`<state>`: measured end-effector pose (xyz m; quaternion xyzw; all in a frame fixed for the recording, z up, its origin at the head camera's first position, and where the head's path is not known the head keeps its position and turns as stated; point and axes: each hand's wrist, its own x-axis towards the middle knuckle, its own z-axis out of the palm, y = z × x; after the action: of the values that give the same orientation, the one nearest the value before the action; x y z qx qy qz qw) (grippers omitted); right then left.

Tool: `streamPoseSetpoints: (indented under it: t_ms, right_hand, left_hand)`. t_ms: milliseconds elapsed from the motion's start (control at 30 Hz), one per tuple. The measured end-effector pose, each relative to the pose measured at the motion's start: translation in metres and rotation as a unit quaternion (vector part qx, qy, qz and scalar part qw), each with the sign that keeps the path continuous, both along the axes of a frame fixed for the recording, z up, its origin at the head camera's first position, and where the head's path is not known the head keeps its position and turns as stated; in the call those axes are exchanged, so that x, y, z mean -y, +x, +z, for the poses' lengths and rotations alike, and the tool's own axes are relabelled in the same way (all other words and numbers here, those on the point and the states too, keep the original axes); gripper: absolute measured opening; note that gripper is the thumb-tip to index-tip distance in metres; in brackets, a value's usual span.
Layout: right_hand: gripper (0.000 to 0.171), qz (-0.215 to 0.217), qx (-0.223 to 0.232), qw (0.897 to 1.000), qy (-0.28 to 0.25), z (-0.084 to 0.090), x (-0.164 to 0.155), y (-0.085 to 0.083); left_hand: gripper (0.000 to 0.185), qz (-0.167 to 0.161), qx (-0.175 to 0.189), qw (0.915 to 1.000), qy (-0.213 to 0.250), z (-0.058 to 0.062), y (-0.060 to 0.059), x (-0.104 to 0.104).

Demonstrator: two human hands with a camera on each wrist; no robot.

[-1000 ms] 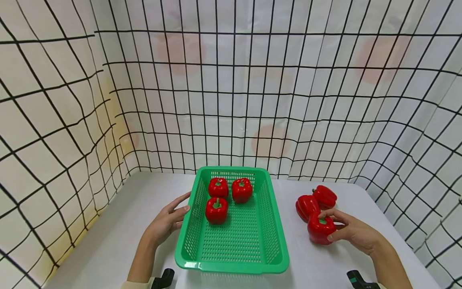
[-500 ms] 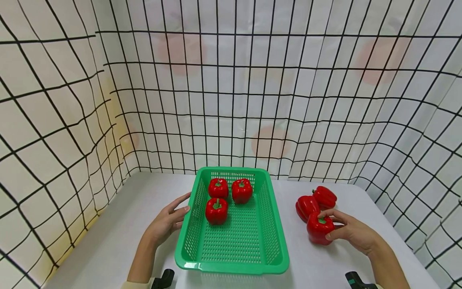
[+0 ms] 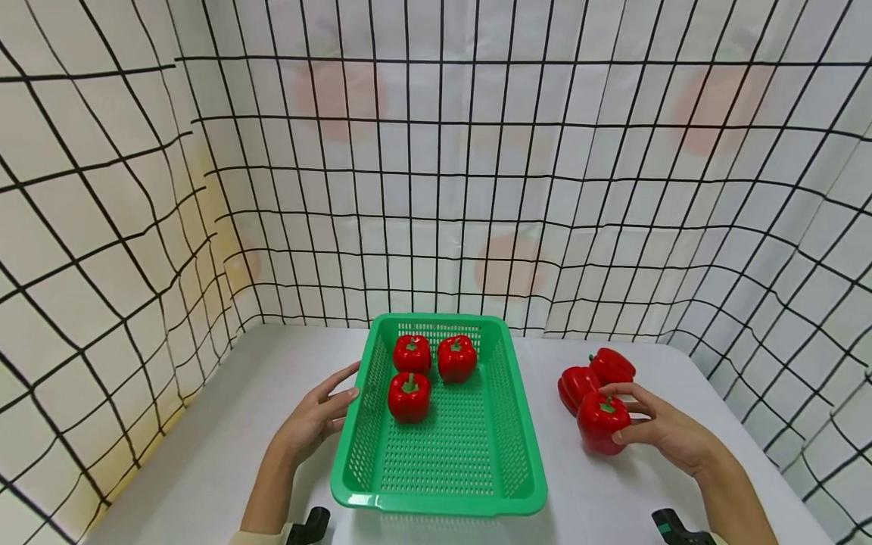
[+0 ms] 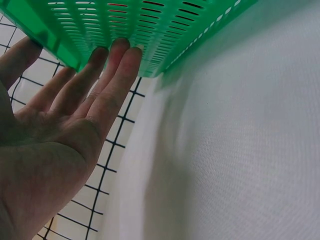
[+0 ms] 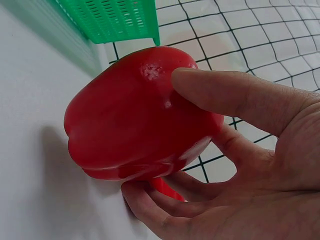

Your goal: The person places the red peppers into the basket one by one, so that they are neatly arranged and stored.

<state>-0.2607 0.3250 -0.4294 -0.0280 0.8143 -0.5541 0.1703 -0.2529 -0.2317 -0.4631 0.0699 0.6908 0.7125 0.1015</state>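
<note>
Head view: right hand [image 3: 674, 435] pinching a red bell pepper [image 3: 599, 428] at three o'clock of the green perforated basket [image 3: 443, 465]; left hand [image 3: 315, 416] (fingers extended) at its nine-o'clock side; three bell peppers [image 3: 409, 400] inside, towards eleven o'clock

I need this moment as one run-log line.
left hand: at basket side | right hand: grips red pepper | in basket: three peppers | on table: two other peppers

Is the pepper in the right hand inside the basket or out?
Out. The head view shows the pepper held by the right hand, to the right of the green basket.
</note>
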Motion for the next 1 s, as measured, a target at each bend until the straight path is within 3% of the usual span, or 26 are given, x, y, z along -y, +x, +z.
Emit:
streamPoseSetpoints:
  t_ms: [167, 533, 1000]
  right_hand:
    - [0.09, 0.001, -0.004, 1.0, 0.004, 0.004, 0.002, 0.002]
    - [0.089, -0.01, -0.034, 0.999, 0.009, 0.008, 0.009, 0.0]
    - [0.086, 0.002, -0.068, 0.997, 0.032, 0.029, 0.027, -0.002]
  left_hand:
    - [0.063, 0.0, 0.008, 1.0, 0.004, -0.001, 0.0, 0.0]
    - [0.062, -0.008, 0.007, 0.9999, 0.004, 0.0, -0.002, 0.001]
    - [0.063, -0.007, -0.003, 0.9999, -0.008, 0.0, 0.0, -0.001]
